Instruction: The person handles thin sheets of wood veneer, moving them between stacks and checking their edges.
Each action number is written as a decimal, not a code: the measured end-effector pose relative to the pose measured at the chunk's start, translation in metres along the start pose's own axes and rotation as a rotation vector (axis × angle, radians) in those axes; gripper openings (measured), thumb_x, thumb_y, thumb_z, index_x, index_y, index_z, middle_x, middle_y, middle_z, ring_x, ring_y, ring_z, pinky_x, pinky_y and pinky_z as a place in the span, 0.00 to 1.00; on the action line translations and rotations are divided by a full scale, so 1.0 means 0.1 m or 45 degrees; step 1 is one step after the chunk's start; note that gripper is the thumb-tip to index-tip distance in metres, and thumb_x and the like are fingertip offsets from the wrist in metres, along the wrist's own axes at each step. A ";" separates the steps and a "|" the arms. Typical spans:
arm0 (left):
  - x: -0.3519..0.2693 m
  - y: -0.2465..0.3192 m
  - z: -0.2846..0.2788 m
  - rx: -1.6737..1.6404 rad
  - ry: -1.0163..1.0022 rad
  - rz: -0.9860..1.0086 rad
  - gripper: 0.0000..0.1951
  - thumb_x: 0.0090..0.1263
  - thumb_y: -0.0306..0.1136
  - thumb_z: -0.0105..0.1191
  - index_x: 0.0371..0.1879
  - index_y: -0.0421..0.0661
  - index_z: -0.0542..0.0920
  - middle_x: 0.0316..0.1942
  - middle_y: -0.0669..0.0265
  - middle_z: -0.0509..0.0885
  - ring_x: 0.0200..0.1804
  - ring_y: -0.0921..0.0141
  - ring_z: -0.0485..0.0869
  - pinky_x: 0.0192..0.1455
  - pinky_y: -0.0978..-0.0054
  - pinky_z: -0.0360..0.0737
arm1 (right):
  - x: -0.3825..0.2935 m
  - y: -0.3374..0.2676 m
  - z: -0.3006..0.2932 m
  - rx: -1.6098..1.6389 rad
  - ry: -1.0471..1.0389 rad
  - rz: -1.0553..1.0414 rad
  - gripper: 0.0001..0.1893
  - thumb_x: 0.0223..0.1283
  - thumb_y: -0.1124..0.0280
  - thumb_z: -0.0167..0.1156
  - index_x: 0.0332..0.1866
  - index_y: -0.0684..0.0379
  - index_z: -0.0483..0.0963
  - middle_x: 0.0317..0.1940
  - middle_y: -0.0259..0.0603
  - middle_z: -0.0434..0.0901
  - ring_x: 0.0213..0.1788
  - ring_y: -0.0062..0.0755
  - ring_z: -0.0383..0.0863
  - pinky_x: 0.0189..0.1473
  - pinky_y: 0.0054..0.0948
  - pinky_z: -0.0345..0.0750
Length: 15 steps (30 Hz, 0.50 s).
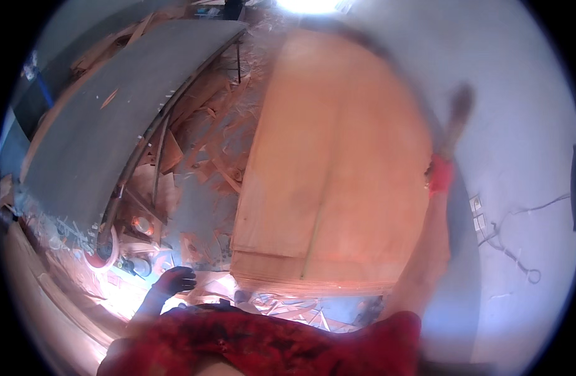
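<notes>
A tall stack of thin wood veneer sheets [288, 188] lies in front of me, with a thin greenish line [318, 216] running lengthwise down its top sheet. My right hand [441, 176], in a red glove, reaches out past the stack's right edge. It grips a blurred brown, brush-like tool [459, 113] that points away from me; motion blur hides its exact kind. My left hand [176, 280] hangs low beside the near left corner of the stack. Its dark-faced glove shows loosely bent fingers, and I see nothing held in it.
A long grey-topped table [123, 103] on a metal frame stands to the left. Veneer scraps [217, 150] litter the floor between table and stack. The pale wall [518, 141] on the right has sockets [477, 212] and loose cables [509, 256]. Sheets [53, 301] lie at lower left.
</notes>
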<state>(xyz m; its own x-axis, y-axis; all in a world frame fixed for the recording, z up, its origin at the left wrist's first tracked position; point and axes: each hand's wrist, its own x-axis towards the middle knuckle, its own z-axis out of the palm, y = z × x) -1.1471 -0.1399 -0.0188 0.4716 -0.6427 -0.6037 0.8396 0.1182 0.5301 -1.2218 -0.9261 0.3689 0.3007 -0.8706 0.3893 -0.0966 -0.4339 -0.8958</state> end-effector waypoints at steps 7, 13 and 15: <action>-0.10 -0.02 -0.22 -0.020 0.220 -0.029 0.19 0.72 0.37 0.55 0.57 0.39 0.76 0.52 0.47 0.81 0.54 0.48 0.82 0.60 0.46 0.80 | 0.22 -0.57 -0.83 0.378 0.290 -0.857 0.13 0.59 0.68 0.66 0.43 0.63 0.75 0.29 0.37 0.79 0.27 0.23 0.77 0.29 0.26 0.73; 0.04 -0.05 -0.24 -0.034 0.055 0.021 0.18 0.74 0.37 0.53 0.57 0.40 0.75 0.51 0.49 0.82 0.52 0.51 0.84 0.57 0.49 0.83 | 0.16 0.51 -0.55 -0.235 -0.043 -0.174 0.14 0.56 0.68 0.67 0.42 0.63 0.75 0.28 0.35 0.76 0.26 0.26 0.76 0.32 0.28 0.75; -0.02 -0.08 -0.31 -0.049 0.158 -0.019 0.18 0.75 0.36 0.51 0.58 0.37 0.75 0.52 0.46 0.81 0.52 0.47 0.83 0.58 0.47 0.81 | 0.17 0.23 -0.69 0.214 0.155 -0.290 0.12 0.56 0.67 0.67 0.40 0.61 0.74 0.28 0.34 0.75 0.26 0.25 0.75 0.31 0.30 0.77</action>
<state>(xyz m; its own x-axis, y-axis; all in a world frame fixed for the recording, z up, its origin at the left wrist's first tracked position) -1.1466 -0.1160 -0.0401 0.4868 -0.5461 -0.6818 0.8554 0.1401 0.4986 -1.2842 -0.9665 0.3697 0.1801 -0.7812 0.5977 0.1220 -0.5852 -0.8016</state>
